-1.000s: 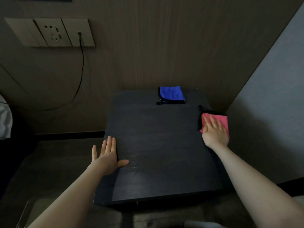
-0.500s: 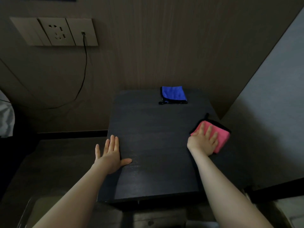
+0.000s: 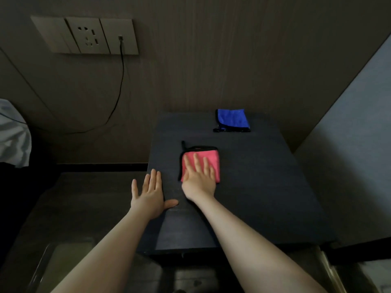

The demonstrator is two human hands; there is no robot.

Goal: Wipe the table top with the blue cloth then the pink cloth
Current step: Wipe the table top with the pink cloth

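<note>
A small dark table top stands against a wood-panel wall. The folded blue cloth with black trim lies at the table's far edge, untouched. A folded pink cloth with a black border lies on the left-middle of the top. My right hand presses flat on the pink cloth with straight fingers, covering its near part. My left hand rests flat on the table's left edge, fingers straight and thumb spread out over the top.
A grey wall rises close along the table's right side. Wall sockets with a black cable hanging down are at the upper left. White fabric shows at the far left. A lower dark surface lies left of the table.
My right hand has slid the pink cloth leftward across the table, from the right edge to the left-middle. The left hand has stayed on the left edge. The blue cloth has not moved.
</note>
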